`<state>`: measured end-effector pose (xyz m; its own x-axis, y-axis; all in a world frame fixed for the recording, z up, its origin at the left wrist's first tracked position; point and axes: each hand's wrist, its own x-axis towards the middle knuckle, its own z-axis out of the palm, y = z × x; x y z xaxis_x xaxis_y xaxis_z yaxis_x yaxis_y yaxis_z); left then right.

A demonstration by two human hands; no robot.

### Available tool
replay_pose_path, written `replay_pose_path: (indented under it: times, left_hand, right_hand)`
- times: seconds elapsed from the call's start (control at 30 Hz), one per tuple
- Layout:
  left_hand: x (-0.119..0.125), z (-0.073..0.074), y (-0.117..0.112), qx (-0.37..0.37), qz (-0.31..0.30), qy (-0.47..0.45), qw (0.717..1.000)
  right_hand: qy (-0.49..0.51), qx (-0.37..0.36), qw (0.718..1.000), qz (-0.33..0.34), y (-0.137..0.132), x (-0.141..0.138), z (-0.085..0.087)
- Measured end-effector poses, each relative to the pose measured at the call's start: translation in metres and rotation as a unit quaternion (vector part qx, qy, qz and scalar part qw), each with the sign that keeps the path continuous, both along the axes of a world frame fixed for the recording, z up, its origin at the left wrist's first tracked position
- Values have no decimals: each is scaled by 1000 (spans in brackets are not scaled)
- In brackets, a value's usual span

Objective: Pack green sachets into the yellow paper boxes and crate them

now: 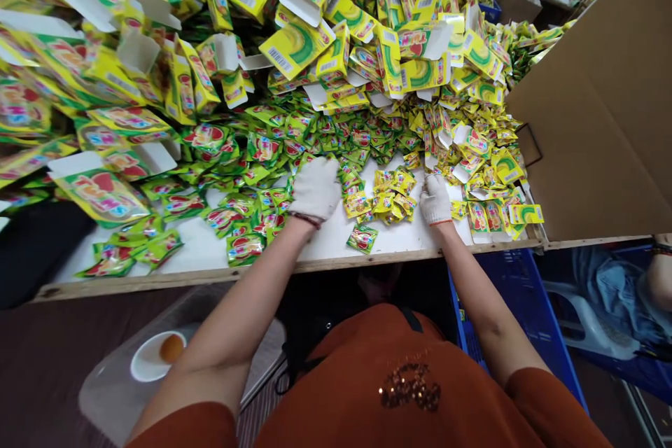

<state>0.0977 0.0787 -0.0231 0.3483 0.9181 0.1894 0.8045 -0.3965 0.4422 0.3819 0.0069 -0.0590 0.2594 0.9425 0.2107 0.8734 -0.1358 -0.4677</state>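
My left hand (316,190), in a white knit glove, reaches over the table at the edge of the green watermelon-print candy sachets (262,147). Its back faces me and its fingertips are hidden. My right hand (435,200), gloved too, is closed with curled fingers beside the yellow sachets (451,171); whatever lies in its grip is hidden. Between my hands sits a small group of yellow sachets (391,196) on the white tabletop (325,241). A single green sachet (362,238) lies nearer the front edge.
Open yellow boxes (299,45) are heaped along the back. A large cardboard box (593,112) stands at the right. Below are a blue crate (517,301) and, on a stool (113,392), a white cup (152,357). Another person's arm (660,276) shows at far right.
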Motion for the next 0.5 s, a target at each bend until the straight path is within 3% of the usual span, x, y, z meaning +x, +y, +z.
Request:
replay_pose_path:
  times: [0.17, 0.23, 0.4, 0.5]
  left_hand:
    - [-21, -4, 5, 2, 70, 198, 978]
    - [-23, -2, -3, 3, 74, 206, 976]
    - [-36, 5, -16, -40, 36, 216, 975]
    - [-38, 8, -17, -108, 49, 212, 970]
  right_hand:
    - [23, -80, 989, -122, 3, 9, 9]
    - [31, -106, 986, -128, 0, 13, 13]
    - [-15, -51, 993, -109, -20, 27, 19]
    - [-14, -106, 984, -141, -27, 32, 20]
